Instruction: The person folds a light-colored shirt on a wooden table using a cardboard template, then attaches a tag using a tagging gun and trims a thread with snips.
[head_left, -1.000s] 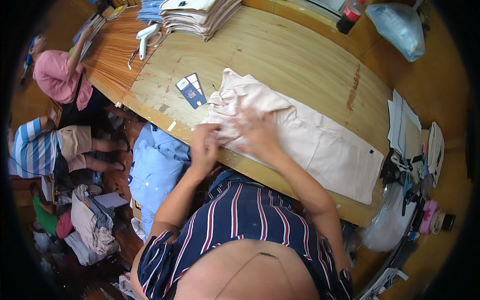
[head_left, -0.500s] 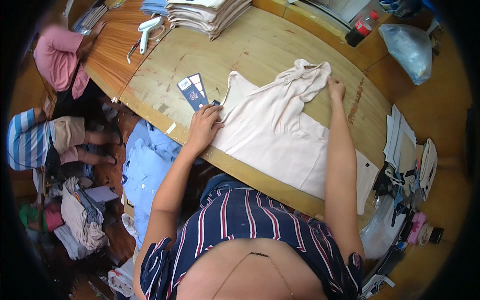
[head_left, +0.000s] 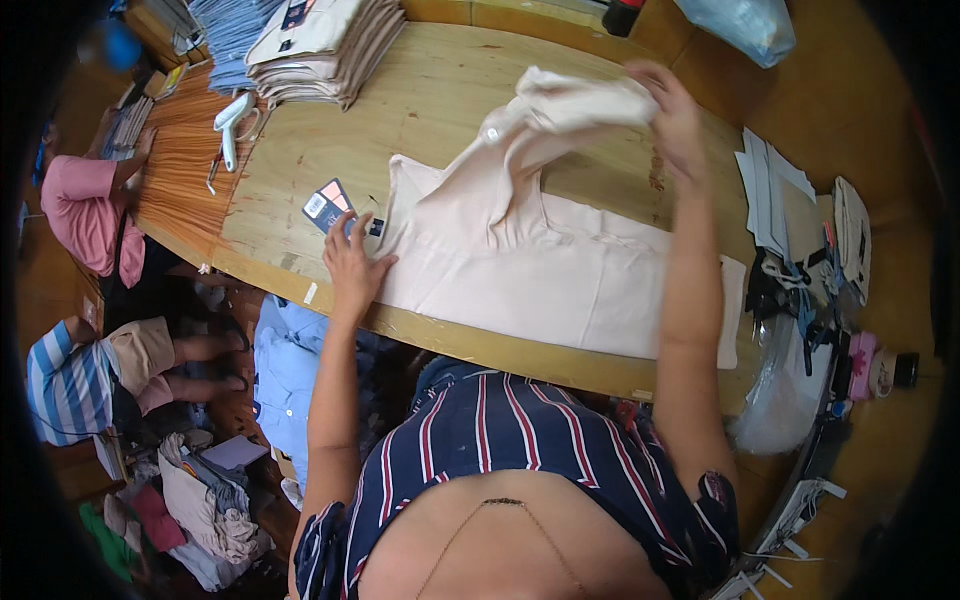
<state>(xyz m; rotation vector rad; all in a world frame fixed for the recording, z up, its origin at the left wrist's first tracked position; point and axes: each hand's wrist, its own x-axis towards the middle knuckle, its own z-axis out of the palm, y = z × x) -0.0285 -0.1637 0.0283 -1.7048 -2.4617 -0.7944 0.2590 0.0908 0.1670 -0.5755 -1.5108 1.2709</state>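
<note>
Head | 1 pale garment (head_left: 520, 290) | left fingers (head_left: 340, 238) spread | right fingers (head_left: 666, 86) pinching its cloth

A garment workshop: a big table (head_left: 450, 95) bears a shirt (head_left: 560, 300), tags (head_left: 323, 203) at ten o'clock and folded clothes (head_left: 315, 75) stacked at eleven; more garments (head_left: 205, 500) lie heaped at eight, and co-workers (head_left: 75, 385) are around nine.
</note>
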